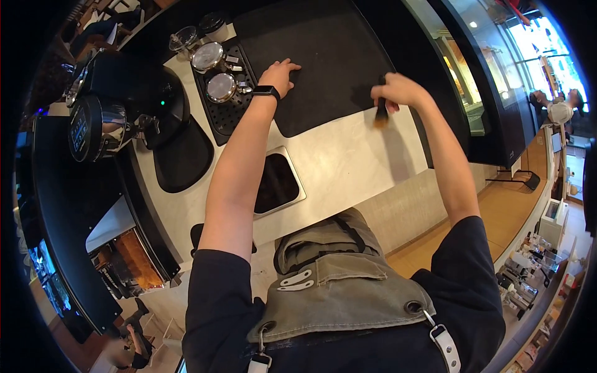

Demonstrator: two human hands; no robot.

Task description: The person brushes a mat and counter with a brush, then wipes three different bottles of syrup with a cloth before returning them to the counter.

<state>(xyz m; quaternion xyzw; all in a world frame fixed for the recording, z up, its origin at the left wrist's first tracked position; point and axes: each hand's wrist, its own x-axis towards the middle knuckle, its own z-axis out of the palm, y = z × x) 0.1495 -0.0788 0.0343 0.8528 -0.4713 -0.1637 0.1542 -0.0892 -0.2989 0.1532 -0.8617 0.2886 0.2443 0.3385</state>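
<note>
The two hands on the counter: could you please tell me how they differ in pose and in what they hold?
The left hand lies flat and open on the black mat, holding nothing; the right hand is closed around a brush. The left wrist wears a black watch; the right wrist is bare. The left hand rests on the mat's left edge, the right at its near right corner. Both arms are bare.

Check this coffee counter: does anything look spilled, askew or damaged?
Nothing stands out. The left hand rests flat on the black mat, the right hand holds a brush at its edge; no spill shows.
</note>
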